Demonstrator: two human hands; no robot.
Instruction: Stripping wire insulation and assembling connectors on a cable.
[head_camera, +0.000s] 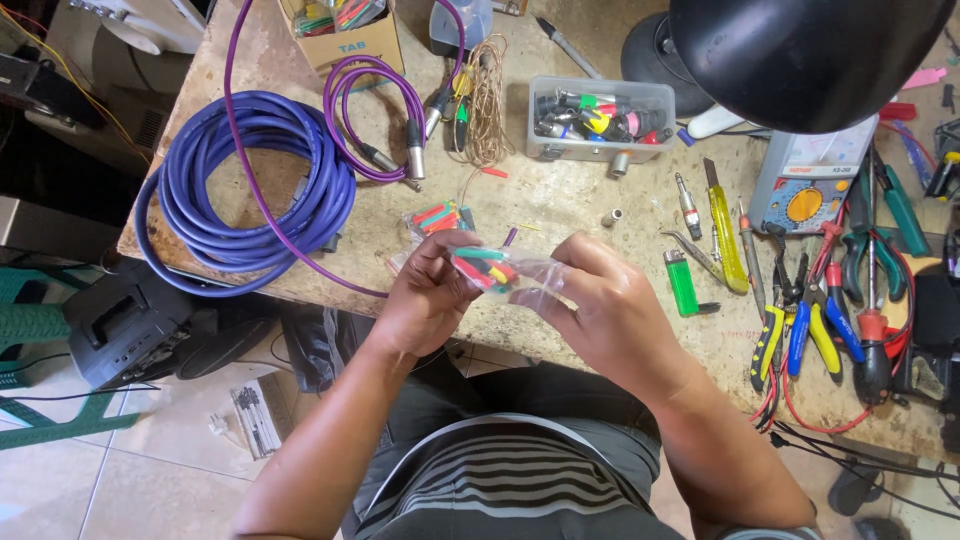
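**A:** What sits at the far left of the frame?

**B:** A black case (125, 325) on the floor at lower left, below the edge of the workbench (560, 205). Above it, in the upper left, a big coil of blue cable (240, 190) lies on the bench, with a thinner purple cable (375, 115) looped just to its right, its metal plugs pointing down.

**A:** And the hands?

**B:** Centre of the frame, over the bench's near edge. The left hand (425, 300) is curled, its fingertips pinching one side of a small clear plastic bag (500, 270) of coloured tube pieces, red, green and yellow. The right hand (610, 310) grips the bag's other side between thumb and fingers. So the bag hangs between the two hands, held by both, above the bench rather than lying on it.

**A:** Anything close by?

**B:** Just behind the hands, a second small bag of coloured pieces (438, 217) lies on the bench. Further up is a clear plastic box (600, 120) full of connectors.

**A:** To the right?

**B:** A green lighter (682, 283) near the right hand, then a yellow utility knife (725, 235). Upper right, a black lamp shade (800, 50) overhangs a multimeter (810, 185). At the right edge, pliers and cutters (815, 325) with yellow, blue and red handles lie bunched together.
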